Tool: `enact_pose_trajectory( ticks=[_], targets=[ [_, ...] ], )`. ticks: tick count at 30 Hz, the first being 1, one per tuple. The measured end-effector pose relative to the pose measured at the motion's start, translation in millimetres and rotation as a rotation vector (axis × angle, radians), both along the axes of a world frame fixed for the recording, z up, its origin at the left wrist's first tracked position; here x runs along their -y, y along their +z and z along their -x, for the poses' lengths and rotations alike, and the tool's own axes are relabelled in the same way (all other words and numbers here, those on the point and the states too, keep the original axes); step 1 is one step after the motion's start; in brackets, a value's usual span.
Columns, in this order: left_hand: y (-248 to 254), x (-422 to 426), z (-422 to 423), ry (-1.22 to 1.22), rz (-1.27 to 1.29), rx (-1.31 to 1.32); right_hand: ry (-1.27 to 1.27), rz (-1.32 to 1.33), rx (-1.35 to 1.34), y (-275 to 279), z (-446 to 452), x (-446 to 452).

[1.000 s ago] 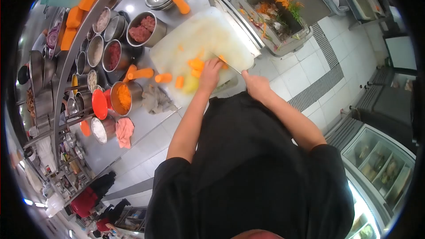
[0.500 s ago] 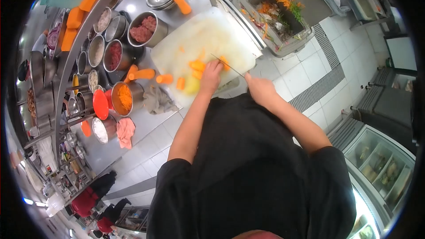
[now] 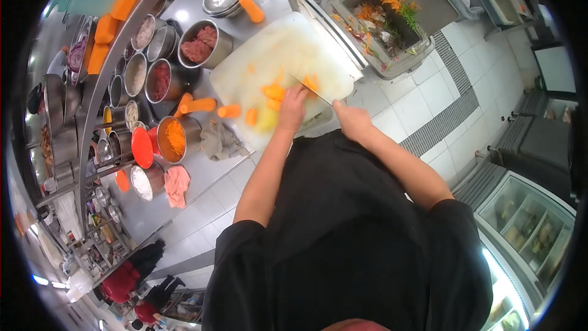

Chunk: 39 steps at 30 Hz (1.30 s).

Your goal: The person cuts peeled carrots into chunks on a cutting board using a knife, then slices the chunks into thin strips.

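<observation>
A kitchen knife (image 3: 313, 91) is gripped in my right hand (image 3: 352, 121), its blade slanting up and left over the white cutting board (image 3: 245, 76). Fingers bent, my left hand (image 3: 293, 105) presses on a carrot piece just left of the blade; the fingers cover most of that piece. Cut orange carrot (image 3: 312, 83) lies on the blade's far side. More carrot chunks (image 3: 273, 91) sit left of my left hand. Nearer to me is a pale yellow peeled vegetable (image 3: 267, 119), its kind unclear. Peeled carrots (image 3: 199, 105) rest along the board's left side.
Left of the board stand metal pots with minced meat (image 3: 199, 46) and shredded carrot (image 3: 174, 138). A grey cloth (image 3: 219, 141) lies by the board's corner. At the right, an open bin (image 3: 392, 64) holds peelings. Other people (image 3: 119, 282) are at the lower left.
My right hand has shifted slightly left and forward with the knife, the blade moving along the carrot. My left hand stays almost in place.
</observation>
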<state>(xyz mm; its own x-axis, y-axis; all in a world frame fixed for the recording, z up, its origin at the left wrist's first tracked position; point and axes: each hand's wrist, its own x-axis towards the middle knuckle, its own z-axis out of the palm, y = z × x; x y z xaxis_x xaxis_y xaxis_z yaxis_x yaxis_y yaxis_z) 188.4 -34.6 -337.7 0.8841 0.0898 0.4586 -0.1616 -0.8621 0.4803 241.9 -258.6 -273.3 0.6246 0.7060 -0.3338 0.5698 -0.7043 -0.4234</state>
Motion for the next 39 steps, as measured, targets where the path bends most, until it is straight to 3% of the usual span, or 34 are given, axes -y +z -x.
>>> enact_pose_trajectory(
  ticks=[4,10,15,19,24,28,30,34,39],
  targets=[
    [-6,1,2,0.012,-0.011,0.014,0.023,0.044,-0.022,30,1,4],
    [-1,1,1,0.029,-0.010,0.042,0.010,-0.035,0.055,-9,6,5],
    [-7,3,9,0.063,-0.023,-0.008,0.054,0.089,-0.006,23,6,12],
    [-6,1,4,0.061,-0.018,0.041,0.054,0.014,0.047,-3,2,8],
    [-11,1,12,0.084,-0.007,-0.010,0.052,0.034,0.043,20,8,11],
    [-6,-1,6,0.104,-0.037,0.029,0.075,-0.068,0.119,-10,5,9],
    [-9,1,14,0.100,-0.018,0.000,0.040,0.025,0.043,17,8,4],
    [-17,0,21,0.073,0.004,-0.036,0.045,-0.022,0.026,-10,17,17],
    [19,-26,25,0.170,0.013,0.063,0.031,0.000,-0.028,-2,2,6]
  ],
)
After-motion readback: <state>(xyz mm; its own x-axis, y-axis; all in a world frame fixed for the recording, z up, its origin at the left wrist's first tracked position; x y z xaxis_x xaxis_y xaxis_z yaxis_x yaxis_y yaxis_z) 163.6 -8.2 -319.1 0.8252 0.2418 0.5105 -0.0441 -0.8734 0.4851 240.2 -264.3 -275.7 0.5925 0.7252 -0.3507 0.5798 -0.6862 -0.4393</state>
